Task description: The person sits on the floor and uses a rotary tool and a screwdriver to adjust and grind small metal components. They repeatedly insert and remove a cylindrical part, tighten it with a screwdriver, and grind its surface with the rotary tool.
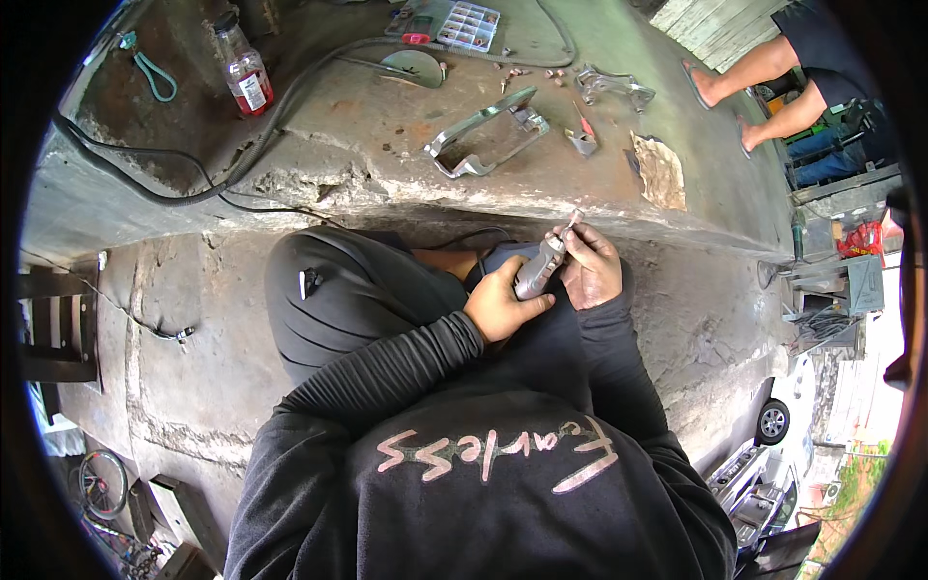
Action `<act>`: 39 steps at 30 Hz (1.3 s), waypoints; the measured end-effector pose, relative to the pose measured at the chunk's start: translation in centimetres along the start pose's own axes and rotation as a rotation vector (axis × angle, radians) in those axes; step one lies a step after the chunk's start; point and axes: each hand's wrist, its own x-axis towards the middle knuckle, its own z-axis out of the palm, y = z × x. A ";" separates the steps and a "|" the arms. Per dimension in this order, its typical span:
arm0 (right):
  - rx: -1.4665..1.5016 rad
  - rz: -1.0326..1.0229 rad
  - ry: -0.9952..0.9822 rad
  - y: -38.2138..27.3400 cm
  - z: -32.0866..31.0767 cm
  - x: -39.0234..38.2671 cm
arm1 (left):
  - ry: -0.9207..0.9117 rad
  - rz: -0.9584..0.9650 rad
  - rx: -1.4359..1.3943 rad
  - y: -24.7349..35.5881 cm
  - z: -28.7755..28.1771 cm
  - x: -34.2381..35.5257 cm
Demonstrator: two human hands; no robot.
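Note:
My left hand [501, 307] is wrapped round the grey body of a handheld rotary tool [537, 275], held over my lap. The fingers of my right hand [592, 271] close in a pinch at the tool's front end, where a small pinkish bit [576, 218] sticks up. My fingers partly hide how the bit sits in the tool. On the concrete ledge beyond lies a metal bracket-like frame [488, 130]. To its right are a red-handled screwdriver [586, 123] and a smaller metal part [615, 87].
Several small grinding bits [512, 75] lie near a compartment box [468, 26] and a round disc [413, 68]. A bottle of red liquid [248, 77] stands at left beside a thick cable [280, 121]. Torn cardboard [659, 172] lies at right. Another person's legs [756, 75] show at upper right.

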 end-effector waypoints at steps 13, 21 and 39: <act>-0.136 -0.023 -0.116 0.4 1.9 -1.1 | 0.070 0.049 -0.058 0.2 -0.4 -0.2; -0.171 -0.059 -0.183 1.1 2.7 -1.9 | 0.091 0.090 -0.091 -0.2 -0.6 -0.8; -0.109 -0.094 0.000 -2.4 4.7 -3.8 | 0.140 0.153 -0.024 3.5 -1.3 -4.0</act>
